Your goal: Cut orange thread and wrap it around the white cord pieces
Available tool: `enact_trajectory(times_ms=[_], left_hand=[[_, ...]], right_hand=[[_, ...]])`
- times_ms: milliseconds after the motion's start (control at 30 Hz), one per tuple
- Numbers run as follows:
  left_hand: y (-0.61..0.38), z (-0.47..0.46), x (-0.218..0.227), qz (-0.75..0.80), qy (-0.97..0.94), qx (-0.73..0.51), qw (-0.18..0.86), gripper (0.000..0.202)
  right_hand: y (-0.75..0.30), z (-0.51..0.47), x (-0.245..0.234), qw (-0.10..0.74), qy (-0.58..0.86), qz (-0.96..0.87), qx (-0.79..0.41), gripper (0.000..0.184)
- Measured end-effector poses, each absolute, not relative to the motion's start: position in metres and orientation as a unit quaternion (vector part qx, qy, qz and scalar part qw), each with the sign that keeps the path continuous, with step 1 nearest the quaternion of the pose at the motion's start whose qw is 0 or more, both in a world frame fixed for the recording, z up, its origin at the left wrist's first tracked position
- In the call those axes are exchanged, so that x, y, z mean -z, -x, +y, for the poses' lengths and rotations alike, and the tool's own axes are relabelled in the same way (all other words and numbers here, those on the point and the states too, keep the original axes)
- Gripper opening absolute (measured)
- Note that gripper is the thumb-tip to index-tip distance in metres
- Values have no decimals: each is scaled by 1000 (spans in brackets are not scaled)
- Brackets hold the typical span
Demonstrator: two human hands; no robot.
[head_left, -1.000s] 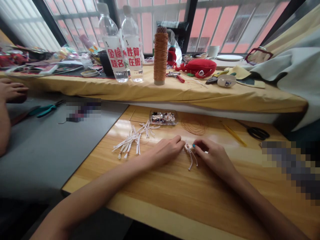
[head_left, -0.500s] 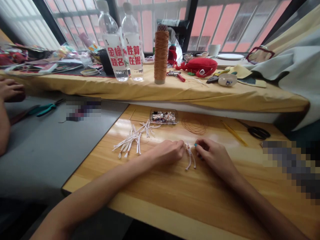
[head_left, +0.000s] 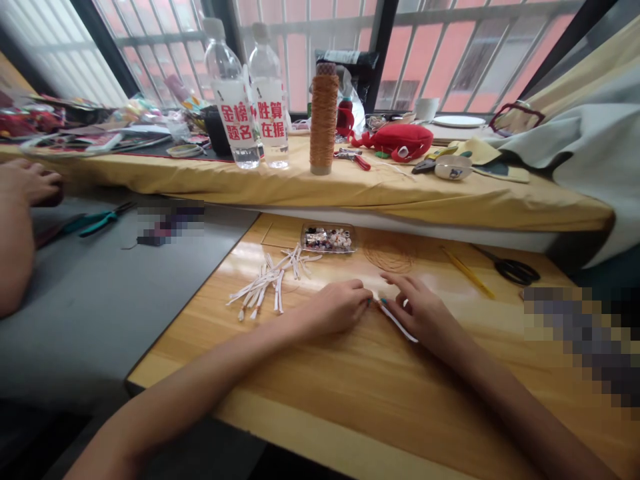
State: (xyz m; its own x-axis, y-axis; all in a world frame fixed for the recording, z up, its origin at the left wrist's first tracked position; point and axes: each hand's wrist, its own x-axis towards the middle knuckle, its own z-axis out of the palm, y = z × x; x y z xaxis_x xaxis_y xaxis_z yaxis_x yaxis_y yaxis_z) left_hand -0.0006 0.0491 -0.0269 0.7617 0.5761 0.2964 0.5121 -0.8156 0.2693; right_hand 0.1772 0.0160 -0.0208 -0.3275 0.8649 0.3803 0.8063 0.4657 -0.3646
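Observation:
Near the middle of the wooden table, my left hand (head_left: 343,305) is closed, thumb and fingertips pinching one end of a white cord (head_left: 400,325) with a bit of orange-brown thread at that end. The cord slants down to the right across the wood. Just right of it, my right hand (head_left: 420,305) has its fingers stretched out and apart, with the teal-nailed thumb against the cord by the thread. What lies beneath the fingertips is hidden. Left of my hands is a loose pile of white cords (head_left: 265,283), some with orange-brown bindings.
Behind the pile sits a clear tray (head_left: 329,248) of beads, beside a coil of brown thread (head_left: 389,255). A yellow pencil-like stick (head_left: 467,272) and black scissors (head_left: 515,268) lie right. Bottles (head_left: 237,127) and a thread spool (head_left: 324,123) stand on the ledge. Another person's hand (head_left: 30,180) is far left.
My right fingers have spread and lifted from their pinch. The white cord, which hung toward me between my hands, now slants rightward under my right hand. My left hand keeps its pinch.

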Motion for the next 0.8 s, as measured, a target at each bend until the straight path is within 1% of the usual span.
enact_trajectory(times_ms=[100, 167, 300, 500, 633, 733, 800], left_hand=[[-2, 54, 32, 304, -912, -226, 158, 22], [-3, 57, 32, 312, -899, -233, 199, 21], [-3, 60, 30, 350, -874, -220, 254, 22], [-6, 60, 28, 390, -824, -236, 337, 28], [-6, 59, 26, 386, -772, -283, 419, 27], [-6, 58, 24, 372, -759, -292, 448, 25], [-7, 58, 23, 363, -752, -292, 467, 24]], right_hand=[[-178, 15, 23, 207, 470, -857, -45, 23], [-178, 13, 25, 189, 469, -862, -33, 24], [-174, 9, 27, 210, 499, -841, -16, 24], [-173, 8, 20, 225, 518, -822, -73, 22], [-174, 9, 19, 205, 509, -833, -75, 23], [-171, 6, 20, 173, 510, -841, -47, 19], [-169, 3, 20, 153, 513, -844, -28, 20]])
